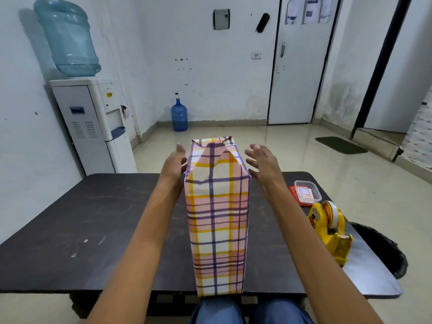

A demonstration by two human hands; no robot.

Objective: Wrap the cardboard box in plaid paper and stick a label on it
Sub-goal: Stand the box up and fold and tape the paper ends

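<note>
1. One tall box wrapped in pink, yellow and purple plaid paper stands upright at the middle of the near edge of the dark worktop. Its base reaches just over that edge.
2. The box's top end shows folded paper: a pointed flap lies down over the centre, and smaller folds sit at the far corners.
3. Two bare hands are raised, one at each side of the box's top.
4. The left hand is right beside the upper left side of the box, with its fingers straight and close together. Whether it touches the paper I cannot tell.
5. The right hand is a little apart from the upper right side. Its fingers are spread and slightly bent, and it holds nothing.
6. One clear rectangular plastic container sits on a red lid near the far right corner of the worktop, with a small white-and-red packet inside.
7. One yellow tape dispenser with a roll of tape stands at the right edge, nearer than the container.
8. One silvery sheet lies at the near right corner.
9. Two blue water bottles are in the room: one upside down on the white water dispenser, and one on the floor by the far wall.
</note>
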